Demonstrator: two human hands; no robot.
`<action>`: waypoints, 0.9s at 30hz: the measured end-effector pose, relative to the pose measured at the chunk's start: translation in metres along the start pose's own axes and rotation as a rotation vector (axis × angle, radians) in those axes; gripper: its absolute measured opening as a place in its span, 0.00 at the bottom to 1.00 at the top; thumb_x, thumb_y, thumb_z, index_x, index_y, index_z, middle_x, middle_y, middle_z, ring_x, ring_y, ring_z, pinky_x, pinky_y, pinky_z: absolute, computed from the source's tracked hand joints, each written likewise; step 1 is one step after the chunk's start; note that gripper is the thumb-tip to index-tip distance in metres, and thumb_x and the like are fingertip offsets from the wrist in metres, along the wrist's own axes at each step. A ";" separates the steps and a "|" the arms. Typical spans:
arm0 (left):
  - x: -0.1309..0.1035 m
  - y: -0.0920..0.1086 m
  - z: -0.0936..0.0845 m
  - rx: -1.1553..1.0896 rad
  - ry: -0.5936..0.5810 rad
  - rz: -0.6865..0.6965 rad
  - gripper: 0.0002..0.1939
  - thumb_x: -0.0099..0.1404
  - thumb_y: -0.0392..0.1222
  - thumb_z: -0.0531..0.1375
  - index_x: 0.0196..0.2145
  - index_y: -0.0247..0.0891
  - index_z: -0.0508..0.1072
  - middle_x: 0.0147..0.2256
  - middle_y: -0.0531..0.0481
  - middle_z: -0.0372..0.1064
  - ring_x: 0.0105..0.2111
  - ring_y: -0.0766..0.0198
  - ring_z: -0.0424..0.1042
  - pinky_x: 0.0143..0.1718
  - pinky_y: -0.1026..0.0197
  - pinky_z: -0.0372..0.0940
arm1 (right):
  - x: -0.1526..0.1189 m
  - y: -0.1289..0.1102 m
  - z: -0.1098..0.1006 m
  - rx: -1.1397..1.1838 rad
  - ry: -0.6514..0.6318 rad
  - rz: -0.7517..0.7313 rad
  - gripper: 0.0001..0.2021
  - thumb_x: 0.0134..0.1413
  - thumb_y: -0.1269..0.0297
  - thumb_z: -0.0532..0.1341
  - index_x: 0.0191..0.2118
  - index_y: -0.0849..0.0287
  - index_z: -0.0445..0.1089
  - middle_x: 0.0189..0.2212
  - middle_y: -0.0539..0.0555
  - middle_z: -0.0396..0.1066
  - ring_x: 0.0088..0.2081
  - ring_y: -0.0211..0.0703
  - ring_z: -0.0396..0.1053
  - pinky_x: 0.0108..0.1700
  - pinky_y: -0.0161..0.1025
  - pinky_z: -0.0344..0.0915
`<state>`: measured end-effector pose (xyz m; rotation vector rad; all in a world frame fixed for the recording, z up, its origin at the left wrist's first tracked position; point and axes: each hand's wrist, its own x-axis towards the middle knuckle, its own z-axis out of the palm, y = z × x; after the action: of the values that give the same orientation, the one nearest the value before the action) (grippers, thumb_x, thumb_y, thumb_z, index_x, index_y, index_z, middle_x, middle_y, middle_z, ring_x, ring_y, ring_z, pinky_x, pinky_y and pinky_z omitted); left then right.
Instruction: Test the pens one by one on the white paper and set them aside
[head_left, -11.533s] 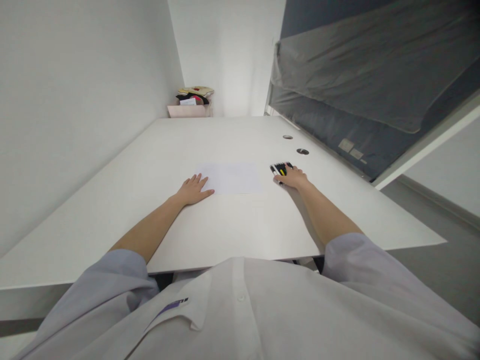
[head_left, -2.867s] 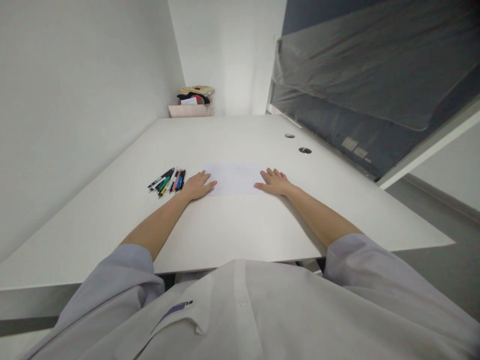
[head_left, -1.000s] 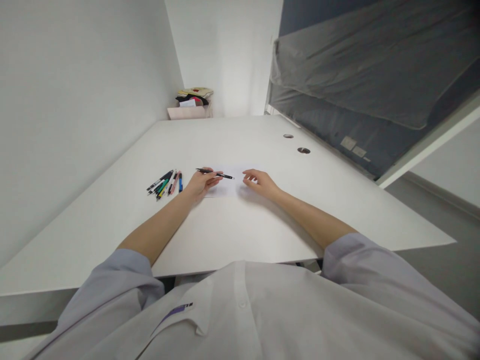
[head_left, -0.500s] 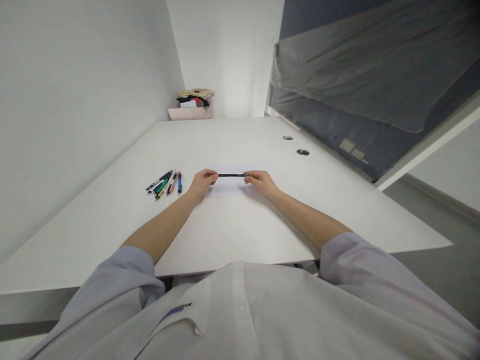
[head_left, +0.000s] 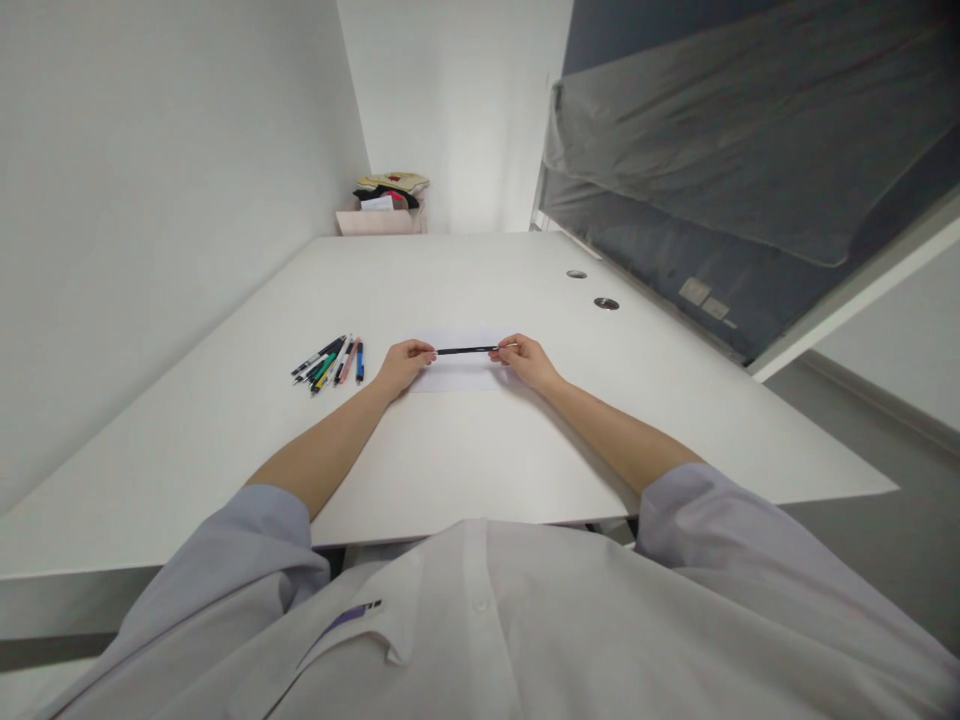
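A slim black pen [head_left: 466, 350] is stretched level between my two hands, over a white sheet of paper [head_left: 461, 378] on the white table. My left hand [head_left: 406, 364] pinches its left end between the fingertips. At the other end, my right hand [head_left: 523, 358] has its fingers closed on the pen's tip. To the left of my left hand lies a loose pile of several pens [head_left: 328, 364] in black, white, green, yellow and pink, with a blue one [head_left: 360, 362] at its right side.
The white table [head_left: 465, 450] runs back to a pinkish box [head_left: 379, 222] filled with cloth and other items. Two round metal-rimmed grommets [head_left: 606, 303] sit at the right rear. A wall rises on the left, and a dark covered panel [head_left: 735, 150] on the right.
The fingers of my right hand have shifted slightly on the pen's right end. My left hand keeps its hold, and the pen stays level over the paper.
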<state>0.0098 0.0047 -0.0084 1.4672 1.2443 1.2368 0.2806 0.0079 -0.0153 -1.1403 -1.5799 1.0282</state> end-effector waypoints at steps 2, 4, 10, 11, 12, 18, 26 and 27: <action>0.001 -0.001 0.000 -0.017 -0.002 0.026 0.16 0.47 0.45 0.71 0.32 0.35 0.77 0.31 0.47 0.77 0.33 0.60 0.73 0.42 0.56 0.66 | -0.001 -0.001 0.000 0.036 0.024 0.000 0.07 0.56 0.60 0.63 0.38 0.57 0.68 0.37 0.59 0.81 0.41 0.46 0.78 0.48 0.48 0.72; 0.002 -0.001 0.000 -0.029 0.006 0.067 0.18 0.45 0.48 0.72 0.31 0.35 0.76 0.31 0.46 0.77 0.34 0.59 0.74 0.43 0.55 0.66 | -0.001 -0.002 -0.001 0.086 0.044 -0.006 0.09 0.53 0.59 0.66 0.35 0.57 0.68 0.34 0.58 0.80 0.38 0.46 0.78 0.46 0.46 0.72; 0.002 0.000 0.002 -0.053 0.000 0.149 0.24 0.45 0.55 0.73 0.33 0.36 0.76 0.33 0.45 0.78 0.37 0.56 0.76 0.46 0.53 0.67 | -0.003 -0.004 -0.004 0.184 0.079 -0.017 0.09 0.49 0.61 0.68 0.34 0.57 0.69 0.33 0.57 0.80 0.36 0.45 0.78 0.44 0.44 0.71; 0.002 0.000 0.002 -0.064 -0.010 0.144 0.24 0.45 0.55 0.73 0.33 0.36 0.76 0.33 0.45 0.78 0.38 0.56 0.76 0.47 0.52 0.67 | -0.003 -0.004 -0.004 0.192 0.080 -0.011 0.09 0.50 0.62 0.68 0.34 0.57 0.68 0.33 0.56 0.80 0.36 0.45 0.78 0.45 0.45 0.71; 0.001 -0.001 0.002 -0.077 -0.020 0.136 0.24 0.45 0.55 0.74 0.33 0.36 0.76 0.33 0.44 0.78 0.38 0.55 0.76 0.47 0.52 0.67 | -0.004 -0.004 -0.004 0.197 0.081 -0.005 0.09 0.50 0.62 0.68 0.34 0.57 0.68 0.33 0.56 0.80 0.37 0.45 0.78 0.45 0.45 0.71; -0.001 -0.004 0.002 -0.140 -0.047 0.041 0.25 0.43 0.52 0.74 0.33 0.34 0.75 0.32 0.42 0.79 0.39 0.53 0.77 0.49 0.49 0.67 | -0.004 -0.002 -0.002 0.195 0.063 0.033 0.08 0.51 0.64 0.67 0.34 0.57 0.67 0.32 0.56 0.80 0.38 0.44 0.78 0.46 0.44 0.70; 0.000 -0.007 0.002 -0.102 -0.022 0.041 0.22 0.43 0.51 0.74 0.32 0.35 0.76 0.32 0.44 0.78 0.36 0.57 0.75 0.46 0.52 0.66 | -0.005 -0.002 -0.005 0.157 0.025 0.013 0.09 0.46 0.62 0.68 0.33 0.57 0.68 0.30 0.54 0.77 0.36 0.43 0.74 0.45 0.42 0.68; 0.001 -0.008 0.002 -0.074 -0.009 0.050 0.21 0.44 0.51 0.74 0.32 0.35 0.77 0.32 0.44 0.77 0.36 0.57 0.75 0.45 0.53 0.66 | -0.004 -0.002 -0.006 0.127 0.031 0.002 0.09 0.45 0.61 0.67 0.32 0.57 0.69 0.29 0.53 0.77 0.35 0.42 0.73 0.43 0.41 0.67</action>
<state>0.0100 0.0065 -0.0159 1.4567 1.1493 1.2945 0.2864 0.0039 -0.0132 -1.0666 -1.4674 1.0917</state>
